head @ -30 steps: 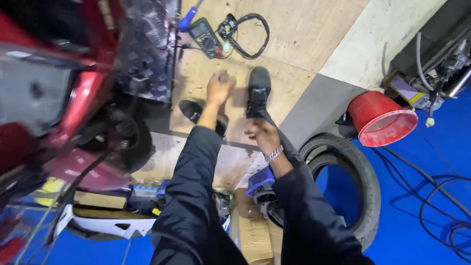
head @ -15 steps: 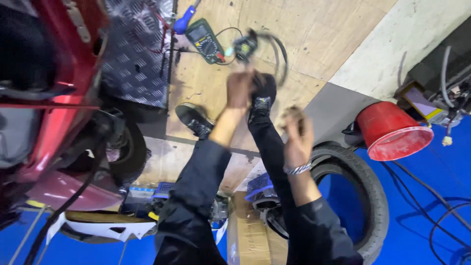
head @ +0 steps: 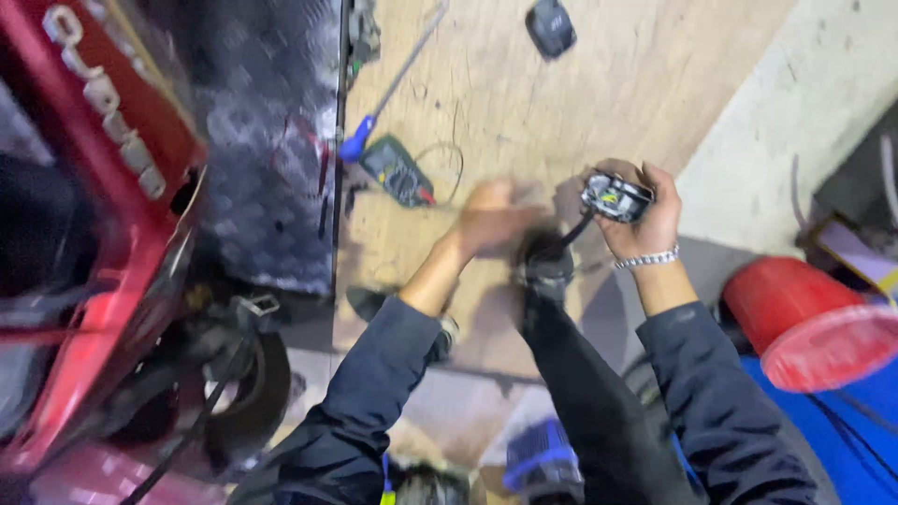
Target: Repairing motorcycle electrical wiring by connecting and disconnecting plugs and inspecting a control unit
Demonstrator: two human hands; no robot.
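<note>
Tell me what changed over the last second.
The right hand rose from near the shoe and now grips a small grey part with a black cable. The left hand moved forward, blurred. The multimeter and red bucket stayed on the floor.

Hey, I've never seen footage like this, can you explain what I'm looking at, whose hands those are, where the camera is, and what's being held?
The camera sits on a person's head and looks down, so the two arms in dark sleeves are their own. The right hand, with a bracelet on its wrist, holds a small dark part with a cable hanging from it. The left hand is blurred and looks empty. Below lies a wooden board with a multimeter, a blue-handled screwdriver and a small dark object. A red bucket stands at the right.
</note>
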